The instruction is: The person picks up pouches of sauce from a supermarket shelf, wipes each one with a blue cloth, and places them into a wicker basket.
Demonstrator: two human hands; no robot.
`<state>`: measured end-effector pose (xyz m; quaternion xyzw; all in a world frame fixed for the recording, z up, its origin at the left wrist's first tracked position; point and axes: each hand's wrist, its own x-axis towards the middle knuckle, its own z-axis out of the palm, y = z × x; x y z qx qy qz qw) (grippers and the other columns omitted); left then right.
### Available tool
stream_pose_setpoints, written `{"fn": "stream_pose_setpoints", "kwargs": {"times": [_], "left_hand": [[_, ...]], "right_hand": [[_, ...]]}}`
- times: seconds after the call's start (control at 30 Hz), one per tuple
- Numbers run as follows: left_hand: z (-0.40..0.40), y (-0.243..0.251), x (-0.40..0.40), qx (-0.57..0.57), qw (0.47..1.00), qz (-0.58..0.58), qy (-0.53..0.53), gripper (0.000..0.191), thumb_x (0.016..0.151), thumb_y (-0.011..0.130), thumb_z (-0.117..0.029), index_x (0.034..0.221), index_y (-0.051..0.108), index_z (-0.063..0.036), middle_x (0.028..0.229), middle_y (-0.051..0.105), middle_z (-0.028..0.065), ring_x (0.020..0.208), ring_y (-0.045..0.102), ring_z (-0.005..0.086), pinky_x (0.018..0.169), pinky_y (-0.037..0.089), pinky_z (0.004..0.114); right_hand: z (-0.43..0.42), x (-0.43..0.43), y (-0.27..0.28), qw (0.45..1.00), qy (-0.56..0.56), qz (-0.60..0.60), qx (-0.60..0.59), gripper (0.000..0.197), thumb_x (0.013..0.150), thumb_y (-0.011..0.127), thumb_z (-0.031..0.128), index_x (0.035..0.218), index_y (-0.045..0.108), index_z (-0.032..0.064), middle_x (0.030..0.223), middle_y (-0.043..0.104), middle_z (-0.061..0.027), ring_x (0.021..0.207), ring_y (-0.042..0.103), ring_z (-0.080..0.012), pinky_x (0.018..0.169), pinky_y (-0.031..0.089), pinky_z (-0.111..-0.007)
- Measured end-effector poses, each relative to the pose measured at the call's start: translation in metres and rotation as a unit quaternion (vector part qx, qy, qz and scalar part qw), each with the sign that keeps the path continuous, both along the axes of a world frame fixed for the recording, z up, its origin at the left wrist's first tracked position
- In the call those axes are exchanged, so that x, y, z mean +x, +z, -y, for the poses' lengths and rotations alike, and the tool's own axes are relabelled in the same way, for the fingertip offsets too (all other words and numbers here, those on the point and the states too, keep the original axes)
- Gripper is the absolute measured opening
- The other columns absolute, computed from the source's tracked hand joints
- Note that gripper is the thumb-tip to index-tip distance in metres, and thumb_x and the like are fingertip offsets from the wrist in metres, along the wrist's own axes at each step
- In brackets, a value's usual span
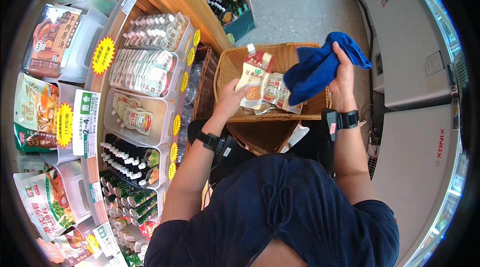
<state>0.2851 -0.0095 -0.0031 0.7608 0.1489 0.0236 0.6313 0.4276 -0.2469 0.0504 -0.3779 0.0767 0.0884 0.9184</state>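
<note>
My left hand (229, 98) grips a red-and-cream spouted pouch (255, 77) by its lower left side, with its white cap pointing up. My right hand (342, 76) holds a bunched blue cloth (317, 72) over the right side of a wicker basket (230, 57). Inside the basket, several more printed pouches (273, 87) lie in a loose pile, partly hidden behind the held pouch and the cloth.
To the left, a wooden shelf carries clear plastic bins (165, 132) of spouted pouches, sachets and cans (137, 199). Another wicker basket (202, 83) with plastic bottles adjoins it. Grey XINGX freezer cabinets (416, 177) line the right; a green-edged display (240, 23) stands ahead.
</note>
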Motion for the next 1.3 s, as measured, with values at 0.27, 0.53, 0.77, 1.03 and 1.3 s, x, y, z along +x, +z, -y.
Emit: {"fn": "stream_pose_setpoints", "kwargs": {"times": [0.27,0.53,0.77,1.03,1.3], "left_hand": [[-0.002,-0.094,0.026,0.084,0.984,-0.154,-0.003,0.031,0.081,0.056,-0.014,0.109,0.050,-0.0001,0.091,0.060,0.0128,0.079,0.056,0.0172,0.070,0.044,0.028],[-0.059,-0.080,0.003,0.121,0.985,-0.088,0.088,0.033,0.082,0.054,-0.015,0.113,0.047,-0.0041,0.084,0.058,0.0089,0.069,0.055,0.0133,0.061,0.046,0.024],[-0.164,-0.016,-0.056,0.184,0.841,0.120,0.494,0.037,0.078,0.056,-0.013,0.111,0.044,-0.0018,0.095,0.054,0.0145,0.088,0.053,0.0217,0.079,0.042,0.032],[-0.254,-0.035,-0.132,0.221,0.673,-0.094,0.700,0.051,0.070,0.056,-0.013,0.117,0.038,-0.0013,0.111,0.043,0.0226,0.102,0.047,0.0348,0.087,0.038,0.038],[-0.256,-0.022,-0.141,0.122,0.651,-0.193,0.724,0.066,0.069,0.059,-0.015,0.124,0.026,0.0040,0.119,0.040,0.0257,0.114,0.038,0.0347,0.097,0.031,0.037]], "right_hand": [[0.030,-0.020,0.001,0.997,-0.011,-0.028,-0.065,0.015,0.077,0.061,0.012,0.088,0.054,0.0035,0.077,0.059,-0.0072,0.065,0.059,-0.0171,0.058,0.050,-0.029],[0.031,-0.027,-0.008,0.997,0.036,-0.041,-0.053,0.021,0.076,0.062,0.013,0.094,0.055,0.0044,0.082,0.059,-0.0071,0.072,0.059,-0.0176,0.065,0.050,-0.030],[0.020,-0.030,-0.022,0.987,0.129,-0.100,0.011,0.023,0.082,0.056,0.021,0.099,0.056,0.0055,0.087,0.061,-0.0079,0.077,0.059,-0.0211,0.072,0.049,-0.033],[0.005,-0.029,-0.033,0.981,0.165,-0.097,-0.043,0.030,0.081,0.058,0.023,0.104,0.054,0.0054,0.097,0.059,-0.0070,0.087,0.056,-0.0210,0.081,0.045,-0.034],[0.015,-0.032,-0.025,0.978,0.158,-0.104,-0.083,0.030,0.080,0.059,0.024,0.104,0.054,0.0064,0.095,0.059,-0.0070,0.085,0.057,-0.0209,0.080,0.046,-0.034]]}}
